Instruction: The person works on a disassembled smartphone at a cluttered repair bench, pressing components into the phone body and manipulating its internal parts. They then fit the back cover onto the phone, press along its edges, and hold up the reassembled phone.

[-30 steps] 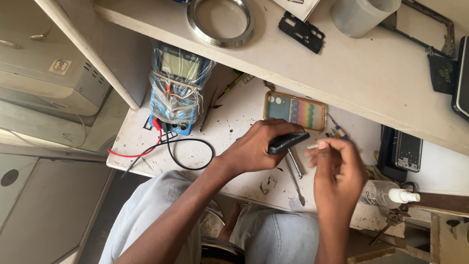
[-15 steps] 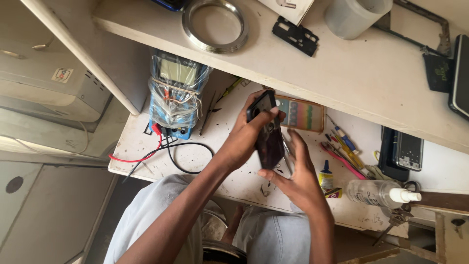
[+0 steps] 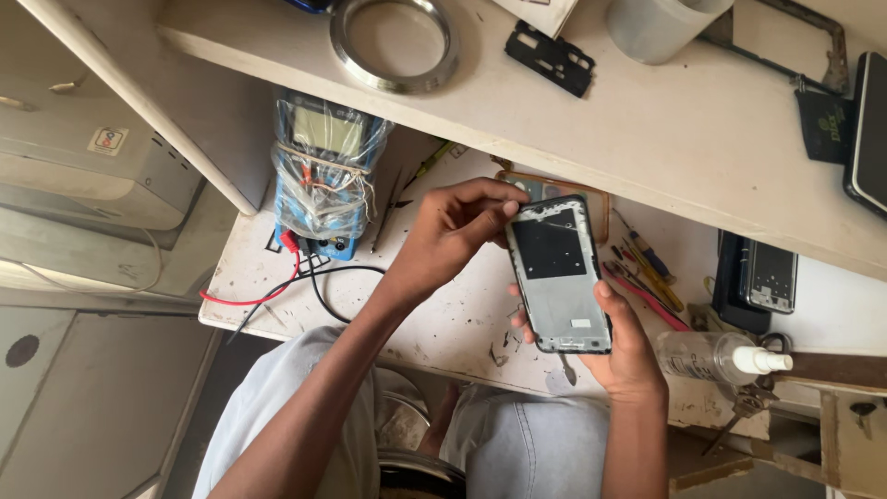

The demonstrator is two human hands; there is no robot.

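The right hand (image 3: 621, 351) comes up from the lower edge of the view with the forearm almost vertical. It cradles the lower part of a black-framed phone body with a silver inner plate and a dark rectangle in its upper half (image 3: 560, 274). The palm is behind the phone, the thumb lies along its right edge, and fingertips show at its left edge, so this hand is closed around it. The phone stands nearly upright in the view, a little tilted to the left, above the white stained worktable (image 3: 462, 323).

The left arm reaches in from the lower left, bent at the wrist. The left hand (image 3: 450, 236) is curled, and its fingertips press on the top left corner of the phone; it pinches the frame there.

Just behind the left hand stands a blue multimeter wrapped in clear plastic (image 3: 323, 171). To the right of the right hand lie coloured screwdrivers (image 3: 647, 268) and a clear spray bottle with a white nozzle (image 3: 721, 358).
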